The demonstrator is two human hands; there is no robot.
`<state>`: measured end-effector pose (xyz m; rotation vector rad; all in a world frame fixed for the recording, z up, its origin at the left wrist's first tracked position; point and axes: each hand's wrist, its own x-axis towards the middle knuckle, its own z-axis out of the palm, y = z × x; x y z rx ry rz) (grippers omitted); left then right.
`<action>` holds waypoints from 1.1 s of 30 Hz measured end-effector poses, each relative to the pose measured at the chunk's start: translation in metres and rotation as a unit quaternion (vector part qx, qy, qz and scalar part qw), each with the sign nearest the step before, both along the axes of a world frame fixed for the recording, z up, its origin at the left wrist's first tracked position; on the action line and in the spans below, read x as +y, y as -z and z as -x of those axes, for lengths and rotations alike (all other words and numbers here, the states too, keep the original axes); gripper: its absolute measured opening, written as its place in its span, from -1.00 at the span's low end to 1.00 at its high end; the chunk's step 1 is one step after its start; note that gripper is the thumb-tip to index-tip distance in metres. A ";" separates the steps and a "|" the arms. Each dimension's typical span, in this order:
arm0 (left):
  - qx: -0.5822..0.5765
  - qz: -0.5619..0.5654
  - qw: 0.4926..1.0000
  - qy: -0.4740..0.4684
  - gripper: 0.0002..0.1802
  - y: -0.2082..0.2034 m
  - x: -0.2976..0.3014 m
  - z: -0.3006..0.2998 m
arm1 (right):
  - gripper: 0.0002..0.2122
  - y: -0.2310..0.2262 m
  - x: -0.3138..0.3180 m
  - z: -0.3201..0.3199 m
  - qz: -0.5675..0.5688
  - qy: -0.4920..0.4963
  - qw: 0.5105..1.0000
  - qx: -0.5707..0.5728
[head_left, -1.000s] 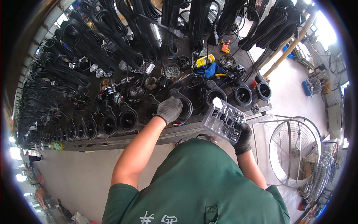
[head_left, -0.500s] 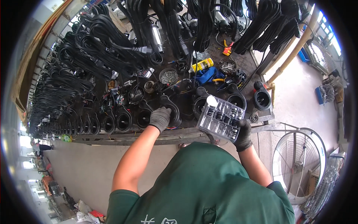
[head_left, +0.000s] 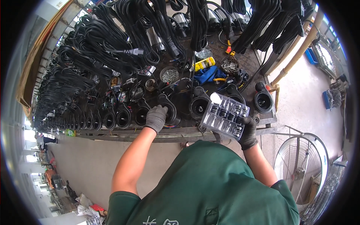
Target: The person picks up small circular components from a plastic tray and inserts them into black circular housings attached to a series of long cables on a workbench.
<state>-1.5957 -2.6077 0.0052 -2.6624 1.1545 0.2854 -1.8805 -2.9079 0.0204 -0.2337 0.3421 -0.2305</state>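
Observation:
My right hand (head_left: 247,134), in a dark glove, grips the right edge of a clear plastic compartment tray (head_left: 215,128). Small black ring-like parts (head_left: 223,113) sit in several of its compartments, and a white round piece (head_left: 215,98) shows at its upper left corner. My left hand (head_left: 156,118), in a grey glove, is closed at the mouth of a black round housing (head_left: 172,113) on the bench edge. Its fingertips go into the opening, so what they hold, if anything, is hidden. Another black housing (head_left: 200,107) stands between the housing at my left hand and the tray.
A long row of similar housings (head_left: 109,120) lines the bench edge leftward. Bundled black cables (head_left: 108,37) hang above. Behind lie a bowl of screws (head_left: 169,75), a yellow bottle (head_left: 204,63) and a blue cloth (head_left: 208,75). A large fan (head_left: 300,168) stands at the right.
The view has shifted slightly. My left hand has moved a little down and left, staying at the same housing. The tray remains in my right hand, a little farther right.

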 end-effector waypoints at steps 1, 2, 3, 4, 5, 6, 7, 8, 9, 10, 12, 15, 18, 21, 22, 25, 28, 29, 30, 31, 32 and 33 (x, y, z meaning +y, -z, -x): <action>0.002 -0.005 1.000 0.000 -0.84 -0.001 -0.003 0.001 | -0.26 0.008 -0.004 0.003 -0.006 -0.002 1.000 0.002; 0.004 -0.009 1.000 0.001 -0.85 -0.002 -0.006 0.001 | -0.26 0.010 -0.006 0.003 -0.007 -0.002 1.000 0.002; 0.003 -0.011 1.000 -0.002 -0.85 0.002 -0.003 -0.001 | -0.27 0.010 -0.007 0.001 -0.009 -0.008 1.000 0.000; 0.006 -0.016 1.000 0.001 -0.85 0.007 0.000 -0.004 | -0.27 0.011 -0.007 0.000 -0.012 -0.013 1.000 -0.002; 0.009 -0.021 1.000 0.004 -0.85 0.011 0.003 -0.007 | -0.27 0.014 -0.006 0.000 -0.013 -0.016 1.000 -0.003; 0.009 -0.023 1.000 0.004 -0.85 0.010 0.001 -0.007 | -0.28 0.017 -0.007 0.001 -0.012 -0.021 1.000 0.001; 0.010 -0.024 1.000 0.014 -0.85 0.009 -0.002 -0.007 | -0.29 0.021 -0.008 0.001 -0.011 -0.026 1.000 0.004; 0.011 -0.026 0.999 0.025 -0.85 0.009 -0.005 -0.007 | -0.30 0.023 -0.008 0.002 -0.010 -0.031 0.999 0.007; 0.014 -0.053 0.998 0.023 -0.83 0.007 -0.011 -0.007 | -0.32 0.017 -0.007 0.000 -0.014 -0.042 0.999 0.001; 0.013 -0.053 0.998 0.023 -0.83 0.009 -0.013 -0.006 | -0.32 0.012 -0.006 -0.001 -0.015 -0.042 0.999 0.000; 0.001 -0.079 0.996 0.033 -0.81 0.016 -0.015 -0.001 | -0.34 0.006 -0.004 0.002 -0.003 -0.071 0.997 -0.003; 0.018 -0.057 0.998 0.017 -0.83 0.022 -0.015 -0.009 | -0.37 0.011 -0.002 -0.002 -0.022 -0.076 0.997 0.017; 0.021 -0.023 0.999 0.017 -0.81 0.011 -0.006 -0.009 | -0.36 0.005 -0.001 -0.008 -0.031 -0.081 0.996 0.017; 0.027 0.086 0.996 -0.022 -0.70 -0.019 -0.023 0.008 | -0.39 0.010 -0.001 -0.012 -0.054 -0.112 0.992 0.011; 0.019 0.179 0.982 -0.064 -0.63 -0.035 -0.033 0.020 | -0.39 0.009 0.001 -0.012 -0.055 -0.108 0.993 0.013; 0.060 0.343 0.937 -0.005 -0.58 -0.089 -0.087 0.073 | -0.41 0.005 0.001 -0.014 -0.084 -0.139 0.987 -0.008; 0.173 0.369 0.907 0.110 -0.45 -0.104 -0.130 0.115 | -0.42 0.012 0.005 -0.015 -0.077 -0.154 0.985 -0.009; 0.174 0.369 0.906 0.110 -0.45 -0.100 -0.139 0.121 | -0.41 0.013 0.007 -0.015 -0.067 -0.143 0.987 -0.014; 0.195 0.354 0.907 0.117 -0.39 -0.095 -0.147 0.125 | -0.41 0.011 0.009 -0.015 -0.066 -0.142 0.988 -0.013; 0.217 0.338 0.907 0.124 -0.33 -0.091 -0.153 0.127 | -0.41 0.009 0.011 -0.016 -0.055 -0.135 0.989 -0.010; 0.218 0.339 0.907 0.125 -0.33 -0.088 -0.158 0.128 | -0.41 0.008 0.012 -0.016 -0.045 -0.128 0.991 -0.007; 0.215 0.306 0.921 0.109 -0.30 -0.085 -0.161 0.127 | -0.41 0.010 0.012 -0.015 -0.041 -0.123 0.991 -0.008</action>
